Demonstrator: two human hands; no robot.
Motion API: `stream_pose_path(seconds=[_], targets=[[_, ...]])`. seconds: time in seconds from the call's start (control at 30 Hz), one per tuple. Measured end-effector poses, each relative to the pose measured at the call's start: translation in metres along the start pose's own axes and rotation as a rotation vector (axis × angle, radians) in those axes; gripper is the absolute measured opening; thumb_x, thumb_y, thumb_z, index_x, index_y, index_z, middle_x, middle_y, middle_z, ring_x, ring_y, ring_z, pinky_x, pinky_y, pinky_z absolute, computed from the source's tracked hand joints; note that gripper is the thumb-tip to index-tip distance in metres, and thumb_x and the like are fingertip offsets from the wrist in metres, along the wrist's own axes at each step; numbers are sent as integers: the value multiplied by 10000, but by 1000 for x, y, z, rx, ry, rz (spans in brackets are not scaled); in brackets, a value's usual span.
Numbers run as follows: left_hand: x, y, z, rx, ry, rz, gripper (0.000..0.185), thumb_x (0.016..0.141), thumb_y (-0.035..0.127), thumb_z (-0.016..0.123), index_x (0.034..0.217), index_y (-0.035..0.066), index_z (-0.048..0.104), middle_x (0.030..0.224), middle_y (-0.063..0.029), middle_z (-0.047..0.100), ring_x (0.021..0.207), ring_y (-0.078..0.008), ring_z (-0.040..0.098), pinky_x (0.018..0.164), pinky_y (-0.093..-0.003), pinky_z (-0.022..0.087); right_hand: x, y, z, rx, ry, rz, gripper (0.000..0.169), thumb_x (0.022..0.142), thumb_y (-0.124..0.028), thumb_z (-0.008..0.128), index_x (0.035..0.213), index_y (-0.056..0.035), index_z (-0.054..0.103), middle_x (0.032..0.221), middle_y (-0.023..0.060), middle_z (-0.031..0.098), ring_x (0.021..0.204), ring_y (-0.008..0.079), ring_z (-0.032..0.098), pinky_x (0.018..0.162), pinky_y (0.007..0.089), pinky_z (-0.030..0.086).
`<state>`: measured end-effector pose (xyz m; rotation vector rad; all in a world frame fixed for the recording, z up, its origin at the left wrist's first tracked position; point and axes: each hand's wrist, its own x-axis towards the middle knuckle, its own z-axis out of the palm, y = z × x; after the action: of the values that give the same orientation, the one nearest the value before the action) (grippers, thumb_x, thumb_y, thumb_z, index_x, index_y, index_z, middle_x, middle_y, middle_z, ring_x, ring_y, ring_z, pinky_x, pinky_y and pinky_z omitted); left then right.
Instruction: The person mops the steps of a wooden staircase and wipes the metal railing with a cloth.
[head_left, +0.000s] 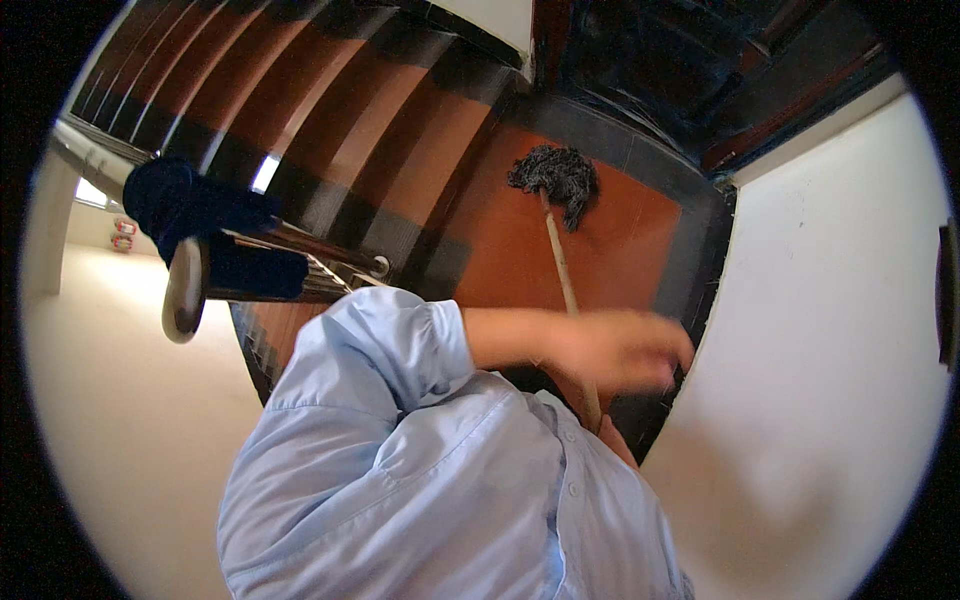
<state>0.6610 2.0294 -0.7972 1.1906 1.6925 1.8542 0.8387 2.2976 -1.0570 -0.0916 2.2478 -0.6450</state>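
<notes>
A string mop with a dark grey head (555, 176) rests on the reddish-brown tiled landing. Its wooden handle (559, 259) slants down towards my body. My left hand (630, 351) is blurred and reaches across over the handle, near the white wall. Its fingers look loosely bent and apart, with nothing seen in them. Low against my shirt, my right hand (616, 442) is at the handle's near part; the shirt hides most of that hand.
Brown and black stairs (360, 112) fill the upper left. A railing post (187, 292) carries a dark blue cloth (195, 210). A dark door (675, 67) stands beyond the mop. A white wall (817, 300) bounds the right, bearing a dark fitting (948, 296).
</notes>
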Motion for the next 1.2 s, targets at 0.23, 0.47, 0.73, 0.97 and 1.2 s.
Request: stream_pose_path(seconds=[0.23,0.47,0.73,0.97,1.2], targets=[[-22,-238,-62,-545,525,-1162,575,909,438,554,1296,67,345,1177,-186,471,890,-291,622,738,-412,530,64,-59,-247,623,-293,141,331,860,-172,627,1113,-59,445,655,39,504,455,138,469,399,296,402],[101,-364,-138,-694,864,-1146,472,917,373,560,1252,110,356,1089,-101,426,826,-280,584,670,-433,530,154,-112,-328,392,-184,-23,522,874,-260,641,1275,2,435,1001,130,609,836,218,605,742,353,498],[201,-452,-206,-1020,1038,-1278,420,938,215,505,1207,-84,383,1034,-227,540,855,-388,640,661,-511,555,183,-77,-405,405,116,-64,538,823,-96,663,1297,-9,426,1012,90,617,845,192,617,739,334,491],[367,-446,-188,-1002,904,-1188,331,920,282,568,1082,12,464,749,-126,588,642,-265,647,482,-368,569,120,-184,-572,-241,125,392,638,785,-136,672,1352,-141,380,950,210,645,823,417,635,689,499,500],[491,-399,-139,-1204,905,-1027,259,789,39,569,1001,-92,499,806,-186,626,625,-304,672,484,-410,554,57,-221,-658,-693,149,477,695,704,-16,688,1347,-72,429,951,234,632,828,411,628,701,470,493]])
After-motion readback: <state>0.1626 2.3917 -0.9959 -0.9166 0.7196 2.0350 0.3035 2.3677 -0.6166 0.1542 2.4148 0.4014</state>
